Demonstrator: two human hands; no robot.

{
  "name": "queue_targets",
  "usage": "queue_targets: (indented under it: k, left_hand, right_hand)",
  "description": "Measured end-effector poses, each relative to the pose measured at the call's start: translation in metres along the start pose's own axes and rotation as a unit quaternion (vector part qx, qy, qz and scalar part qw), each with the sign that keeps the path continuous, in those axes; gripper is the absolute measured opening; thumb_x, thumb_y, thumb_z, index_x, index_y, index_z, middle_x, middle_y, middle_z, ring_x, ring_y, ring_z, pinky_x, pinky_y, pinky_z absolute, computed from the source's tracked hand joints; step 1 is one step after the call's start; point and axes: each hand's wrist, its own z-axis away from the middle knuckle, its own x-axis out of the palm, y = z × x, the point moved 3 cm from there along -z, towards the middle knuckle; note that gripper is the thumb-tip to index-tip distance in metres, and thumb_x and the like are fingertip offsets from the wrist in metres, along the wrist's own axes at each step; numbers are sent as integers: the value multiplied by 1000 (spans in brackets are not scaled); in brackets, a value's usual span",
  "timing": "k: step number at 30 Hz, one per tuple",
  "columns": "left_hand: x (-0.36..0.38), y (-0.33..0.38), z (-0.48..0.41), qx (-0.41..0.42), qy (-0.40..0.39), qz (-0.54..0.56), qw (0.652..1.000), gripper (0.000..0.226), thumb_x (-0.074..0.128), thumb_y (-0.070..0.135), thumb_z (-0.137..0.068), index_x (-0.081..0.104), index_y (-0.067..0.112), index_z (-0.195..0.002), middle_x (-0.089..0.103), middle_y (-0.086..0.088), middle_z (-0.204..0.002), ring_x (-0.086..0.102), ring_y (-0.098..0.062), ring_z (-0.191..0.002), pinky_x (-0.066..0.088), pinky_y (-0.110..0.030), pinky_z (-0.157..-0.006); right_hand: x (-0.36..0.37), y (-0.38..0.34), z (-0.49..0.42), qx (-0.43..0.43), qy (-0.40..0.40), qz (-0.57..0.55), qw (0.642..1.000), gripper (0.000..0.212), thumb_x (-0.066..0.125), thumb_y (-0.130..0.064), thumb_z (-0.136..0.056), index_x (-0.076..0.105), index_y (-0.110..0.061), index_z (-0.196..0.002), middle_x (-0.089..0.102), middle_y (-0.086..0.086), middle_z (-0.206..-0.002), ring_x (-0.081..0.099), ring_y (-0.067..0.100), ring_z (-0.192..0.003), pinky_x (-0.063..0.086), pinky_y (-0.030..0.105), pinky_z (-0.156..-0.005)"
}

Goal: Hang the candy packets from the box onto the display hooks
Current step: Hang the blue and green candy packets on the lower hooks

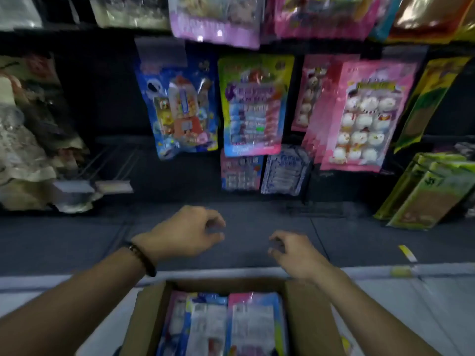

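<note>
An open cardboard box [305, 319] sits at the bottom centre, with several candy packets [226, 327] standing in it, blue ones on the left and a pink one on the right. My left hand [185, 235] hovers above the box's far edge, fingers loosely curled and holding nothing. My right hand [293, 253] hangs beside it at the same height, fingers loosely curled too and empty. On the dark display wall ahead hang a blue packet [180, 106], a green and pink packet [254, 104] and a pink packet [359, 116]. The view is blurred.
Bare wire hooks [110, 163] stick out at the left, beside pale bags [28, 140]. Green packets [431, 191] lean at the right. Smaller packets [241, 173] hang low in the middle. A dark shelf base [359, 240] runs between the box and the wall.
</note>
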Motion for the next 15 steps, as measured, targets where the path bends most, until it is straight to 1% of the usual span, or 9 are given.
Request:
queue_targets:
  k: [1, 3, 4, 6, 8, 9, 11, 13, 15]
  left_hand:
    - [13, -2, 12, -5, -40, -20, 999, 33, 70, 47, -95, 74, 30, -123, 76, 11, -118, 68, -8, -111, 47, -18, -94]
    - [44, -6, 32, 4, -105, -39, 994, 43, 63, 56, -92, 75, 28, -123, 77, 7, -119, 69, -15, -114, 47, -23, -93]
    - [58, -7, 40, 9, -132, -41, 990, 43, 63, 56, -93, 75, 27, -123, 77, 4, -120, 69, -17, -114, 47, -25, -94]
    - [85, -9, 54, 21, -182, -54, 981, 35, 65, 46, -101, 74, 23, -126, 74, 1, -126, 67, -20, -118, 45, -27, -96]
    - [109, -12, 59, 24, -209, -58, 976, 36, 61, 41, -105, 70, 21, -134, 69, -1, -136, 62, -21, -125, 40, -25, -99]
    - [119, -11, 60, 19, -225, -60, 972, 40, 60, 42, -105, 67, 21, -138, 66, 0, -141, 60, -20, -129, 38, -24, -100]
    - [141, -11, 61, 16, -260, -94, 961, 50, 56, 50, -105, 59, 22, -147, 61, 0, -148, 57, -21, -132, 41, -28, -104]
    - [156, -8, 60, 29, -301, -132, 944, 58, 53, 58, -104, 54, 25, -151, 61, 0, -148, 58, -21, -130, 43, -30, -101]
    - [165, -6, 56, 33, -332, -125, 934, 61, 51, 62, -103, 50, 29, -154, 62, 0, -147, 59, -20, -128, 39, -27, -92]
  right_hand:
    - [14, 10, 1, 19, -16, 28, 999, 35, 65, -37, -103, 65, -19, -133, 68, 6, -132, 64, 27, -121, 54, 39, -102]
    - [41, 29, 7, 53, -39, 77, 995, 35, 67, -38, -99, 69, -20, -129, 72, 9, -131, 67, 30, -120, 54, 36, -101]
    - [55, 39, 9, 70, -50, 83, 993, 34, 69, -38, -97, 71, -21, -126, 73, 9, -128, 68, 30, -119, 54, 32, -98]
    - [86, 60, 15, 113, -65, 94, 987, 29, 69, -41, -93, 74, -26, -117, 76, 4, -119, 71, 28, -113, 52, 27, -86]
    - [116, 77, 21, 147, -75, 87, 982, 31, 61, -52, -85, 74, -32, -105, 77, -2, -109, 74, 26, -105, 54, 27, -83]
    - [128, 80, 27, 151, -81, 63, 983, 29, 60, -50, -85, 74, -30, -102, 76, -3, -108, 73, 24, -102, 54, 24, -82]
    - [158, 90, 35, 168, -100, 10, 981, 17, 69, -31, -95, 72, -26, -110, 72, 3, -112, 66, 21, -97, 48, 20, -74]
    - [189, 99, 40, 210, -126, -17, 969, 35, 74, -29, -95, 67, -15, -126, 71, 9, -124, 64, 24, -100, 48, 24, -79]
    - [218, 107, 43, 260, -150, -35, 953, 61, 78, -38, -91, 52, -12, -140, 64, 16, -138, 64, 33, -119, 53, 32, -93]
